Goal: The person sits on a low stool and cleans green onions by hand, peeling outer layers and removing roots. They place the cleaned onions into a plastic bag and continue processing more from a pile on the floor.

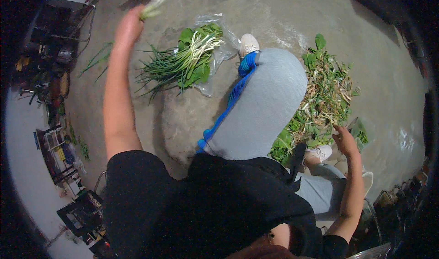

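My left hand (129, 24) is closed around a small bunch of spring onions (153, 6), whose white ends point up and right, slightly blurred. Below and to its right, a larger heap of spring onions (185, 58) lies over broad green leaves (202, 74) on a clear plastic bag (222, 57) on the floor. My right hand (344, 140) is at the right edge of a pile of leaf and stalk trimmings (327, 87), fingertips at some pale scraps. Whether it grips any of them cannot be told. Loose green onion tops (99, 58) lie beside my left forearm.
My knee in grey trousers (271, 98), with a blue cord-like trim, rises between the onion heap and the trimmings. Pale shoes (249, 44) stand on the concrete floor. A second plastic bag (358, 130) holding greens is near my right hand. Racks and a black crate (80, 212) line the left side.
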`<action>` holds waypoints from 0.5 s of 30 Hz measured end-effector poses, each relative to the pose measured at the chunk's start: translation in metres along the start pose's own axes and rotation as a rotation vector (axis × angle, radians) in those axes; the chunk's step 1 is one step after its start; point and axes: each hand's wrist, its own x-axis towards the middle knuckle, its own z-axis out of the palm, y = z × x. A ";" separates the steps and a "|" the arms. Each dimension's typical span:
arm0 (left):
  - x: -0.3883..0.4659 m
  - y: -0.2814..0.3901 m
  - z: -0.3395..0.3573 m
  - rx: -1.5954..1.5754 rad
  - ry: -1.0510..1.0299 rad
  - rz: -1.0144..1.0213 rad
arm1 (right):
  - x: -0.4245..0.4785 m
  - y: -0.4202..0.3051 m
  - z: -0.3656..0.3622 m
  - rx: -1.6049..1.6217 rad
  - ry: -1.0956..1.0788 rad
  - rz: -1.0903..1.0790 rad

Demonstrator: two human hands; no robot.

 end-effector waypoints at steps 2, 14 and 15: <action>-0.019 -0.005 0.069 -0.003 -0.253 -0.120 | -0.005 0.000 0.006 0.066 0.019 0.004; -0.088 -0.019 0.270 0.031 -0.734 -0.069 | 0.021 0.000 0.061 0.093 -0.033 0.041; -0.084 -0.013 0.264 0.114 -0.785 -0.050 | 0.020 0.004 0.062 0.081 -0.033 0.042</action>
